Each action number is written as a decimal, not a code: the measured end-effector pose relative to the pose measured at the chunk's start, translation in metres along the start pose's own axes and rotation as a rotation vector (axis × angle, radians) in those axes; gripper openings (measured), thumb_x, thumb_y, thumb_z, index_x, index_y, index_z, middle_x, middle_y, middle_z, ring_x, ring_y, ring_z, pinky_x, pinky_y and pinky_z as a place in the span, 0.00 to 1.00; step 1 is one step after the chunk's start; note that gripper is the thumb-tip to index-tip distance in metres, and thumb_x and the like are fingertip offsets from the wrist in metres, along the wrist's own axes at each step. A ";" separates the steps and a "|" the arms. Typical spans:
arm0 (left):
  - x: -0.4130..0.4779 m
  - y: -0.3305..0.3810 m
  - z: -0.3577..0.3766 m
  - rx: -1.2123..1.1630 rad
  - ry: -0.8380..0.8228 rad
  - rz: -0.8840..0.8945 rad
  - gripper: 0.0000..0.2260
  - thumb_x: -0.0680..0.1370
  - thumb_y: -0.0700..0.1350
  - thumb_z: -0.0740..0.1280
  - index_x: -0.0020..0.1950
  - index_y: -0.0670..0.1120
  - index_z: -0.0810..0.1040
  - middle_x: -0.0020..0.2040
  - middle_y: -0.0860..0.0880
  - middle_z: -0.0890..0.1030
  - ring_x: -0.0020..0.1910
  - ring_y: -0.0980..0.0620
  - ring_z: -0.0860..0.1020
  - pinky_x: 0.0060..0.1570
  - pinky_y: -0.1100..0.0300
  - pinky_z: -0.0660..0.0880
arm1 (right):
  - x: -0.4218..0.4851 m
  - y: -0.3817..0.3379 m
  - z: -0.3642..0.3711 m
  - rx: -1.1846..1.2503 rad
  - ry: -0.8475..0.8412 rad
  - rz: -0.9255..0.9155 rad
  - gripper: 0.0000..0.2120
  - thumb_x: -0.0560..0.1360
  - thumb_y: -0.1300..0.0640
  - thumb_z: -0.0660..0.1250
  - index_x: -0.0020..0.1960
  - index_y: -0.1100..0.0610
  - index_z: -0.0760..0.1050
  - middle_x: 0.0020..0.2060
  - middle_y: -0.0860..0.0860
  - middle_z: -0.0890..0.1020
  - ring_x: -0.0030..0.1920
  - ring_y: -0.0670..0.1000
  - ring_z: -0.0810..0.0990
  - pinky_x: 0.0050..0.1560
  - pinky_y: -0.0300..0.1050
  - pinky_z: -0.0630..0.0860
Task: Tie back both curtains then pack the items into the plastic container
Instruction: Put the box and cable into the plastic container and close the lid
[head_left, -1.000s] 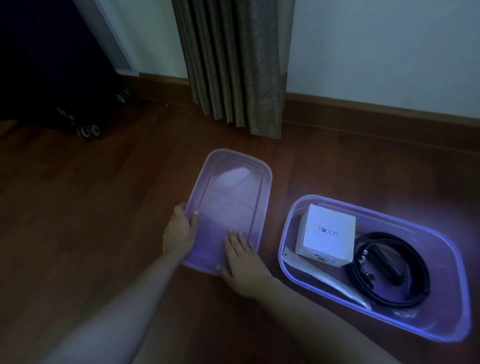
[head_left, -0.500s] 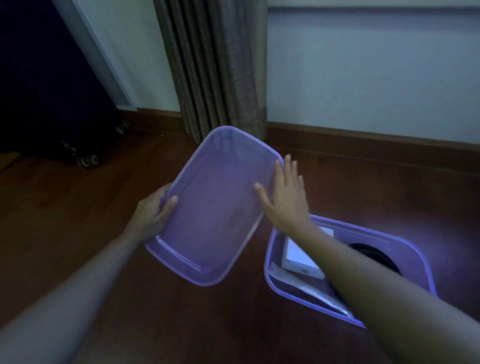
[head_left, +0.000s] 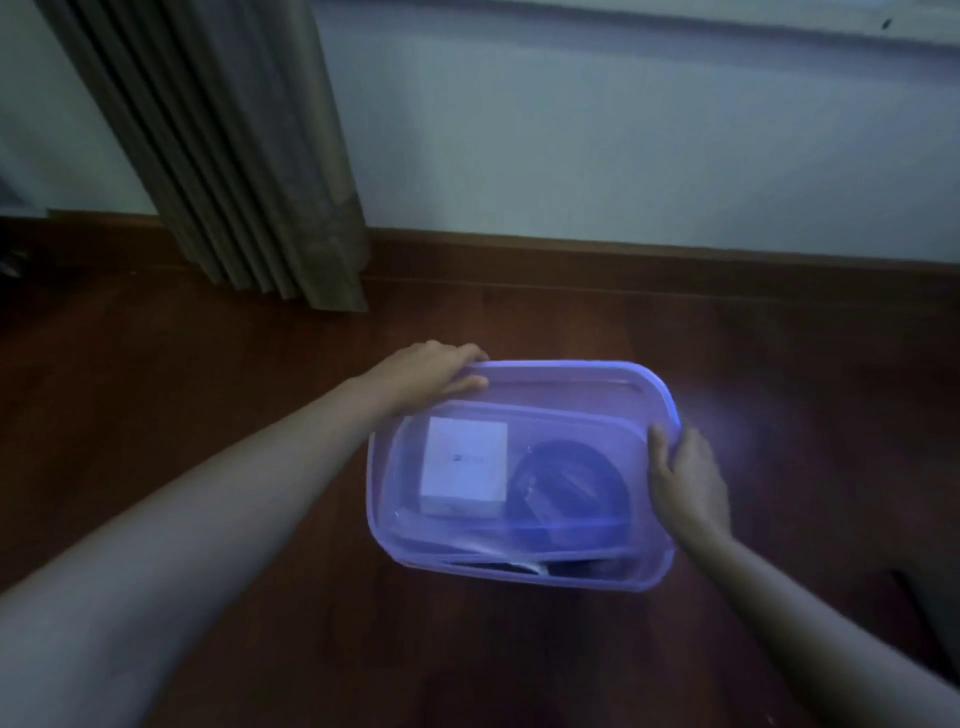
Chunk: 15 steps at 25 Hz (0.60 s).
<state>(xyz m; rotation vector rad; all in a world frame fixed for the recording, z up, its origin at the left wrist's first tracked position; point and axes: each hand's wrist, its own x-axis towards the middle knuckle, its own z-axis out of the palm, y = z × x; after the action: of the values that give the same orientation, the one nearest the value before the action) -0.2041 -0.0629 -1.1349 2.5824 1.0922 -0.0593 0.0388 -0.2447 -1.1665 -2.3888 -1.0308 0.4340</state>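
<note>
A clear purple plastic container (head_left: 382, 525) stands on the wooden floor. Its translucent lid (head_left: 571, 384) lies over it, shifted toward the wall and tilted. My left hand (head_left: 426, 371) grips the lid's far left corner. My right hand (head_left: 685, 478) holds the lid's right edge. Through the lid I see a white box (head_left: 465, 467) on the left and a coiled black belt (head_left: 569, 486) on the right. A flat clear packet (head_left: 498, 553) lies along the container's near side.
A grey-brown curtain (head_left: 234, 156) hangs gathered at the left, its hem reaching the floor. A pale wall with a brown skirting board (head_left: 623, 260) runs behind the container. Dark wooden floor (head_left: 156, 389) surrounds it.
Both hands lifted the lid off the floor at the left, carried it rightward and lowered it onto the container. The view has shifted to centre on the container.
</note>
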 end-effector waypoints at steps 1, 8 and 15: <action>0.009 0.007 0.010 0.020 -0.035 0.023 0.20 0.80 0.57 0.57 0.69 0.50 0.67 0.65 0.42 0.75 0.61 0.42 0.74 0.57 0.50 0.72 | -0.008 0.010 0.004 -0.019 0.000 0.090 0.21 0.80 0.46 0.53 0.59 0.63 0.68 0.59 0.64 0.73 0.57 0.67 0.75 0.54 0.56 0.71; 0.024 0.008 0.052 0.119 -0.139 0.029 0.19 0.82 0.49 0.55 0.72 0.44 0.66 0.66 0.40 0.73 0.64 0.41 0.72 0.61 0.52 0.69 | -0.017 0.032 0.037 0.002 0.024 0.087 0.22 0.81 0.55 0.50 0.62 0.71 0.69 0.68 0.69 0.65 0.69 0.66 0.63 0.68 0.55 0.60; 0.022 0.018 0.068 0.117 -0.059 0.001 0.21 0.82 0.51 0.54 0.73 0.45 0.64 0.67 0.42 0.73 0.64 0.42 0.72 0.60 0.51 0.71 | -0.014 0.035 0.027 0.021 -0.092 0.099 0.22 0.80 0.50 0.55 0.69 0.62 0.64 0.63 0.63 0.74 0.61 0.65 0.74 0.56 0.53 0.71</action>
<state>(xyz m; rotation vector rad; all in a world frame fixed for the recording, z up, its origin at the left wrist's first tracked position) -0.1699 -0.0811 -1.1975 2.6653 1.0968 -0.2041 0.0375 -0.2669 -1.2066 -2.4279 -0.9442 0.5921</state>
